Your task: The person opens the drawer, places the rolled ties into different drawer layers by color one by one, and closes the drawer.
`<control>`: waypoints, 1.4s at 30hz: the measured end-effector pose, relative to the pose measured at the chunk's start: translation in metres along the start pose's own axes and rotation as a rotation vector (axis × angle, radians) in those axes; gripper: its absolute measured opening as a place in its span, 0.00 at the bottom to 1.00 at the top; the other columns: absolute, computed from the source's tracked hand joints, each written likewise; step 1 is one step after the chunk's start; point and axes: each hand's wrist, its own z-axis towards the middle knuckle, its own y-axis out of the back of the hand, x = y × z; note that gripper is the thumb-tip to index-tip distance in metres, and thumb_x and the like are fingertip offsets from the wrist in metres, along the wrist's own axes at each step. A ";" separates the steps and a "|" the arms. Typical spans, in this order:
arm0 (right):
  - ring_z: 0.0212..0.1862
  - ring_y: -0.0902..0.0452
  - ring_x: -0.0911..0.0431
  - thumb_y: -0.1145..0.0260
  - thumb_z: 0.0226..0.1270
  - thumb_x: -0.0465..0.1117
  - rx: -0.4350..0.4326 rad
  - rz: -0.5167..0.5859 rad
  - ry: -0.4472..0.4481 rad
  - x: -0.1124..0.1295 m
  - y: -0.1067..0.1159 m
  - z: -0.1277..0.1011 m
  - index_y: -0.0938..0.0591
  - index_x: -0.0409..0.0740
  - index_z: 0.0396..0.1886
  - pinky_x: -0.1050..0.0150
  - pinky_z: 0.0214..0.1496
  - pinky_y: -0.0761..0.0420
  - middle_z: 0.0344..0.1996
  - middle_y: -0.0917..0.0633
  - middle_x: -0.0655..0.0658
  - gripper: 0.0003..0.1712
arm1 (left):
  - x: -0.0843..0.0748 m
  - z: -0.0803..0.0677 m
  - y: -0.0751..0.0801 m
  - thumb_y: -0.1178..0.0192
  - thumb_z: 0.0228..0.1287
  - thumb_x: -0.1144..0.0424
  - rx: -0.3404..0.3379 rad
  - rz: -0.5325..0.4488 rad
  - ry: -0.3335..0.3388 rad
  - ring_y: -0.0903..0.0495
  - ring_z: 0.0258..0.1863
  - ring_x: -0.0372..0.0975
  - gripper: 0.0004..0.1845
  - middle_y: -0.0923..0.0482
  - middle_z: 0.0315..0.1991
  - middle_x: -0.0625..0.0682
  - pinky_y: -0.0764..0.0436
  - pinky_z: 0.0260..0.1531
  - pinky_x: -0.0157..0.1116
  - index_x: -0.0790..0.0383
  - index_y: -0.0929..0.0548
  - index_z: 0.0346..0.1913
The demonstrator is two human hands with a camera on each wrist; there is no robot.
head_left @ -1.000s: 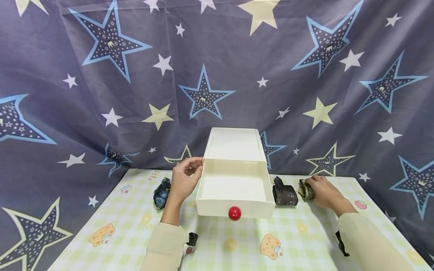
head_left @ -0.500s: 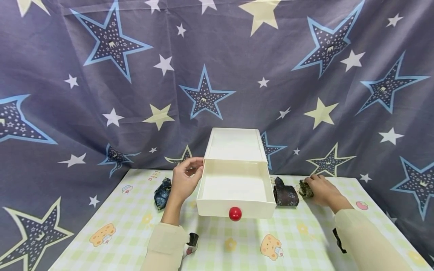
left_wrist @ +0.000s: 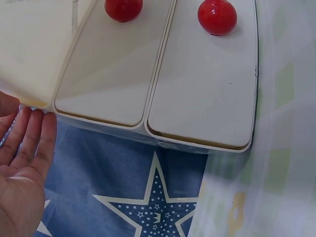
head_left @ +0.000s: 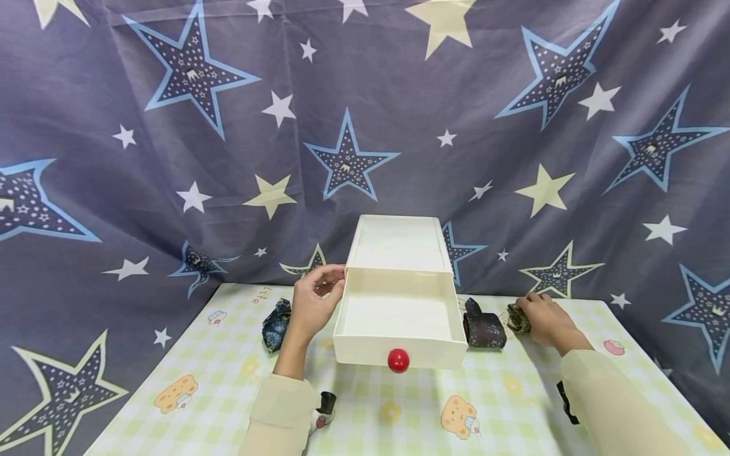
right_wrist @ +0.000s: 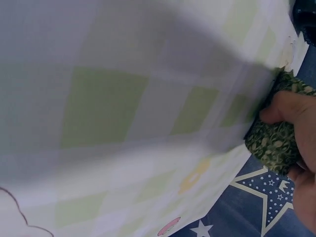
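A white drawer unit (head_left: 399,244) stands at the back middle, its top drawer (head_left: 365,351) pulled out with a bare floor and a red knob. My left hand (head_left: 316,301) is at the unit's left side; in the left wrist view its nearly straight fingers (left_wrist: 30,131) touch the edge by the open drawer. To the right, my right hand (head_left: 547,320) grips a rolled necktie (right_wrist: 276,143) with a green leafy pattern, thumb on one face, low at the tablecloth. Beside it lies a dark rolled necktie (head_left: 485,329). Part of the green roll is hidden by the hand.
A blue floral rolled tie (head_left: 276,326) lies left of my left forearm. A black-ended roll (head_left: 327,402) shows beside the left sleeve, and a black piece (head_left: 566,403) behind the right one. Two shut drawers (left_wrist: 202,84) sit below the open one. A star-patterned curtain (head_left: 228,158) hangs behind.
My right forearm has shifted slightly left while that hand stays on the green tie. The whole head view has drifted a little to the right. The left hand keeps its place on the unit.
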 end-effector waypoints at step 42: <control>0.42 0.26 0.34 0.19 0.50 0.39 -0.144 -0.218 0.115 0.007 0.056 0.007 0.21 0.36 0.44 0.39 0.44 0.25 0.40 0.20 0.34 0.25 | -0.002 0.001 0.000 0.34 0.63 0.77 0.007 -0.005 -0.004 0.15 0.37 0.41 0.13 0.13 0.41 0.58 0.14 0.41 0.38 0.66 0.13 0.50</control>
